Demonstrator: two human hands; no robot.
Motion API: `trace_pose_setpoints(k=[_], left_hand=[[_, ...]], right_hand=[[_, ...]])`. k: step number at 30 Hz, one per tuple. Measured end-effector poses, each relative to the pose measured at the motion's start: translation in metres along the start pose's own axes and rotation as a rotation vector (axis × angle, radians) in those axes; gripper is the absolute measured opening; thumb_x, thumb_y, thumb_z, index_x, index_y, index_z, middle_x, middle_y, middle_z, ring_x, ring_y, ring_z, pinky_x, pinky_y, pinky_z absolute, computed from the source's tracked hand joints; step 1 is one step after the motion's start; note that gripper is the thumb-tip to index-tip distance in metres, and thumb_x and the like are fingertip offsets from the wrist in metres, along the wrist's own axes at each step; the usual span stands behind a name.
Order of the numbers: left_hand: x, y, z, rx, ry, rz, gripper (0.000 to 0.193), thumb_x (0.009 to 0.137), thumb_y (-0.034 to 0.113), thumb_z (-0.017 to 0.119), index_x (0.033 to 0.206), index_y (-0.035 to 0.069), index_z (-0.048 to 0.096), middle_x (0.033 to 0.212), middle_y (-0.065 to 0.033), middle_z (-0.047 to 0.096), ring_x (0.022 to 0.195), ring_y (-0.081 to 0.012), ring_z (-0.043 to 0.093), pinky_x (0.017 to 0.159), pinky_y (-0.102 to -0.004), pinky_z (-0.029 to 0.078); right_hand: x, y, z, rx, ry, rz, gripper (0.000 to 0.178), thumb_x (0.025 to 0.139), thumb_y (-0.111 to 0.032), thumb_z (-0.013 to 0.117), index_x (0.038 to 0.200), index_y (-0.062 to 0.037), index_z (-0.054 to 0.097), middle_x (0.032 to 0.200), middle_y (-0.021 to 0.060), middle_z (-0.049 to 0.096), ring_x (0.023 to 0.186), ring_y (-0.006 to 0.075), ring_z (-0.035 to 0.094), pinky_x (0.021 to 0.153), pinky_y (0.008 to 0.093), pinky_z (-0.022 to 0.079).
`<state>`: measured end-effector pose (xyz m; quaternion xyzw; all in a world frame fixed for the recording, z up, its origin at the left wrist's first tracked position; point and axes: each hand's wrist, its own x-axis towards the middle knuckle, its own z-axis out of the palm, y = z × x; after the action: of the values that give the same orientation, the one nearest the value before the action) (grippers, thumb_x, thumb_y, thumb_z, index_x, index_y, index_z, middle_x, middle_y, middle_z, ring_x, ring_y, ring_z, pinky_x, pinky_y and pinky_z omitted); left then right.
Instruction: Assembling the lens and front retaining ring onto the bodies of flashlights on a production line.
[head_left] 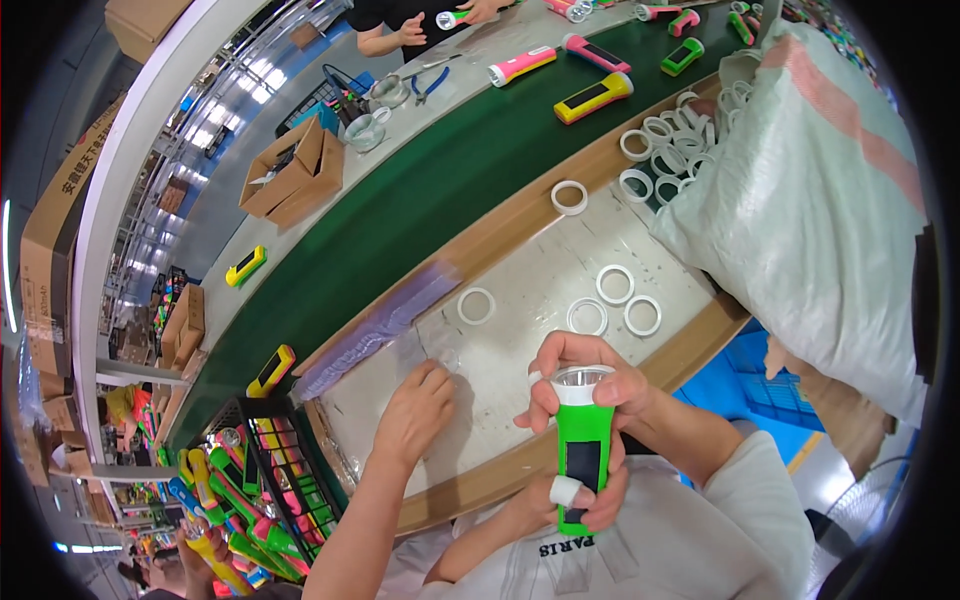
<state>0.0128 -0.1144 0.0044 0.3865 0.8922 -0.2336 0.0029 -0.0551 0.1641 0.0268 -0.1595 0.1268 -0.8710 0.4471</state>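
Note:
A green flashlight (577,425) with a dark panel on its side is held in front of my chest, its clear lens end pointing away from me. My left hand (606,498), white tape on one finger, is closed round the lower handle. The fingers of my right hand (628,390) curl around the white collar (573,391) at the head. Beyond, several loose white rings (614,284) lie on the worktop. To the left, another person's bare forearm reaches in, and that hand (418,408) rests on the worktop beside crumpled clear plastic.
A large white woven sack (800,210) stands at right, with piled white rings (675,150) beside it. A green conveyor belt (400,220) carries several flashlights past the tray's cardboard edge. A black basket (285,450) and heaped flashlights (245,500) sit at lower left. Another person works across the belt.

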Motion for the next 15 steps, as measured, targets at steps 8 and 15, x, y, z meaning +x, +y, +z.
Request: trace_pose_setpoints(k=[8,15], left_hand=[[0.108,0.116,-0.081,-2.35,0.438,-0.804,0.03,0.073,0.003,0.064,0.1,0.002,0.049,0.074,-0.0079,0.058,0.06,-0.0181,0.06,0.056,-0.0317,0.05],[0.095,0.111,-0.063,-2.805,0.391,-0.694,0.057,0.074,0.025,0.079,0.117,0.001,0.051,0.094,-0.0088,0.055,0.079,-0.0206,0.06,0.062,-0.0341,0.053]], right_hand=[[0.007,-0.02,-0.01,-0.683,0.242,-0.067,0.037,0.079,-0.02,0.07,0.107,-0.0038,0.052,0.095,0.0102,0.063,0.086,0.0209,0.066,0.082,0.0347,0.054],[0.014,-0.027,-0.016,-0.338,0.319,0.051,0.045,0.096,-0.035,0.054,0.123,0.0003,0.051,0.105,0.0102,0.061,0.097,0.0219,0.062,0.084,0.0383,0.053]])
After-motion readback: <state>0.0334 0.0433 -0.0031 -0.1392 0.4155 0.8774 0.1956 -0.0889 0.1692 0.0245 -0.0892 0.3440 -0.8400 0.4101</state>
